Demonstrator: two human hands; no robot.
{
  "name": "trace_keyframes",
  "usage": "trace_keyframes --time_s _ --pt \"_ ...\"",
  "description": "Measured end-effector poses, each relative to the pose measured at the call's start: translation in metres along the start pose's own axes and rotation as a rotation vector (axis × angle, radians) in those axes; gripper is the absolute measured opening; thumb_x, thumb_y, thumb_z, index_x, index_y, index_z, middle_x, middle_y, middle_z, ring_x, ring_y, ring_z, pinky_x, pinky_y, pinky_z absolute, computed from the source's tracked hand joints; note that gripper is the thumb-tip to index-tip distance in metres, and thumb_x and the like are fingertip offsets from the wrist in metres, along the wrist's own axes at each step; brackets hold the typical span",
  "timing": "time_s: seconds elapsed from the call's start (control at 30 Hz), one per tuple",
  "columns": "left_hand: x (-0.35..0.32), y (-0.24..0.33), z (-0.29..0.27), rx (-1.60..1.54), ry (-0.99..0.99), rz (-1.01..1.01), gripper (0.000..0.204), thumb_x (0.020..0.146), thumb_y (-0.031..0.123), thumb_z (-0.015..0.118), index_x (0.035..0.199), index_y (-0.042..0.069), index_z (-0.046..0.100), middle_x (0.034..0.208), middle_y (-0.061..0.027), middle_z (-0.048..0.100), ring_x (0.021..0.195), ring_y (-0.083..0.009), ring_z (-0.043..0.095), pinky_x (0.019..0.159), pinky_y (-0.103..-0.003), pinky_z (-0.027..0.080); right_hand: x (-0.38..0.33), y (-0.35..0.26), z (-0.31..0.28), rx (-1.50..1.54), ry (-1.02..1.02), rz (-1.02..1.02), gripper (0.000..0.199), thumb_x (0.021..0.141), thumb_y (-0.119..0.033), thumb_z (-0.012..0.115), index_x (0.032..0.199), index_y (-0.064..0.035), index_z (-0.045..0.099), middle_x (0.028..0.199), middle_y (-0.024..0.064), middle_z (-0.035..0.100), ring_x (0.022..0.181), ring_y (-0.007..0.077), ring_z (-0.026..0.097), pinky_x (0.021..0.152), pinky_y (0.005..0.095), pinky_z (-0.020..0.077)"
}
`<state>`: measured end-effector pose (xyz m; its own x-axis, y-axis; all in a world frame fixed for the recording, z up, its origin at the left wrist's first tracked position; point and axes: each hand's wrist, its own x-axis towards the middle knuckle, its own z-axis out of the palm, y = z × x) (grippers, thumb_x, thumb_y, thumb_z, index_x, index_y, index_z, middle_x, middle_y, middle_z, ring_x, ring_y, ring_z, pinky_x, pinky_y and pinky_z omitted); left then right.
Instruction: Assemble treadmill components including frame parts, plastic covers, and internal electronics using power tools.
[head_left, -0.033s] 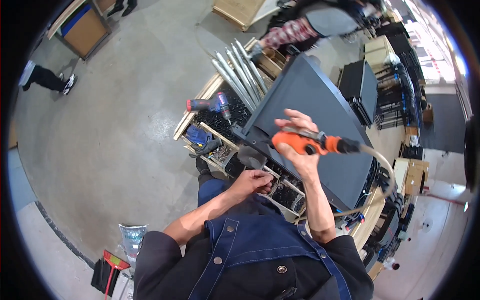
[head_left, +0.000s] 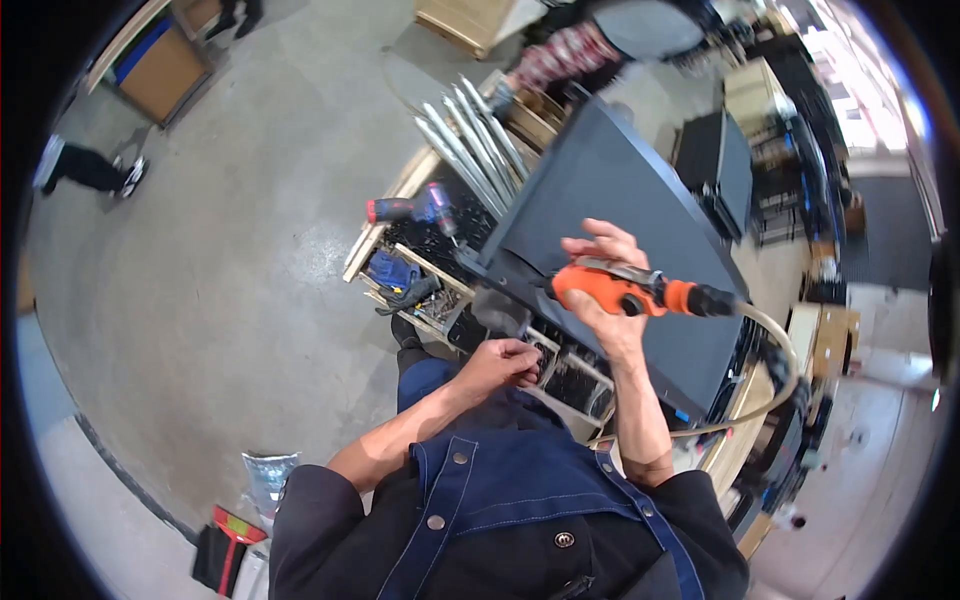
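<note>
My right hand (head_left: 612,318) is wrapped round an orange air-powered tool (head_left: 592,288), above a large dark grey panel (head_left: 655,230). The tool's black nose points left, and a beige hose (head_left: 790,350) curves away from its other end. Close to my body, my left hand (head_left: 503,364) has its thumb and fingertips pressed together; anything small between them is hidden. It hovers by the panel's near edge, over a divided wooden tray (head_left: 580,375) holding small dark parts. A red and blue cordless drill (head_left: 418,206) lies left of the panel, on a bed of black screws.
Several silver metal tubes (head_left: 470,140) lie beyond the drill. A wooden box (head_left: 425,295) at the bench's left end holds blue gloves and loose hardware. Another person (head_left: 570,60) bends over the far end. Dark panels (head_left: 712,175) are stacked at right. A red-handled broom (head_left: 236,540) stands lower left.
The whole view has shifted slightly, so the bench sits a little further left. My right hand and the orange tool have moved slightly to the right. The left hand keeps its pinch.
</note>
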<state>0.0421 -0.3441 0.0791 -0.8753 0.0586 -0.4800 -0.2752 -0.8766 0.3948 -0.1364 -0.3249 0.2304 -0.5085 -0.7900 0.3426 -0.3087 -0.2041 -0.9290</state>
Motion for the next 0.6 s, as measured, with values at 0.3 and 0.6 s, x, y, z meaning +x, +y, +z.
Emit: trace_keyframes --time_s 0.3,0.6 --pt "0.102 -0.123 0.002 0.362 0.072 -0.196 0.023 0.099 0.012 0.067 0.117 -0.001 0.065 0.101 -0.0096 0.072 0.086 -0.0146 0.069 0.076 -0.028 0.059 -0.233 -0.04 -0.139 -0.129 0.807 0.553 0.04 0.081 -0.008 0.082 0.109 -0.0039 0.054 0.096 0.0066 0.065 0.093 0.0189 0.068 0.086 0.0368 0.0555" --pt "0.237 -0.283 0.012 0.519 0.333 -0.298 0.037 0.1 0.018 0.068 0.131 0.0 0.058 0.111 -0.015 0.072 0.095 -0.0247 0.072 0.083 -0.036 0.061 -0.563 0.005 -0.305 -0.116 1.739 0.576 0.022 0.09 -0.013 0.075 0.098 -0.0055 0.057 0.086 0.0041 0.063 0.078 0.0161 0.064 0.074 0.0333 0.0533"
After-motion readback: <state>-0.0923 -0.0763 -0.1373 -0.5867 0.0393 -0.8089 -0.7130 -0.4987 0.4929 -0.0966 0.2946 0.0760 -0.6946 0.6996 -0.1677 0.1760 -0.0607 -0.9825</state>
